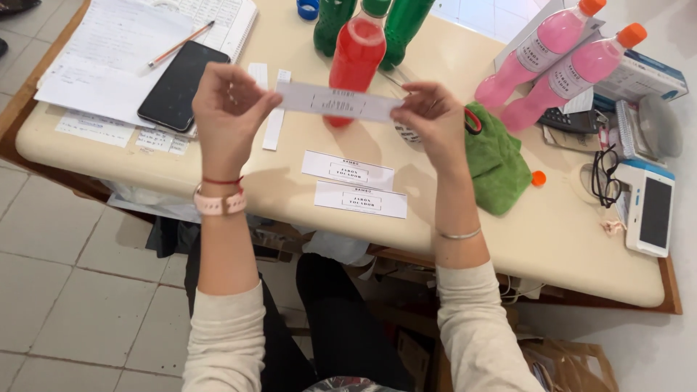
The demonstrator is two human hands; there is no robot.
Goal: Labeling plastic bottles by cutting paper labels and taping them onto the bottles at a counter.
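1. Paper label strip (338, 101), white with dark print, stretched level in the air above the table's middle, in front of the red bottle.
2. Left hand (226, 109) pinching the strip's left end between thumb and fingers; pink watch band and thin red string on the wrist.
3. Right hand (434, 120) pinching the strip's right end the same way, with red-handled scissors (473, 120) hooked under the fingers; thin metal bangle on the forearm.
4. Red bottle (356, 59) upright just behind the strip, partly covered by it; 2 green bottles (404, 29) close behind that, a blue cap (308, 9) beside them.
5. 2 more printed labels (348, 170) lying flat on the cream table (552, 232) below the strip, 1 just under the other; 2 narrow blank strips near the left hand.
6. Green cloth (497, 160) just right of the right hand, a small orange cap (538, 178) at its edge.
7. 2 pink bottles with orange caps (559, 69) lying tilted at the far right, against a box.
8. Black phone (181, 86), pencil and papers at the far left; black glasses (604, 176) and a white card terminal (650, 210) at the right edge.
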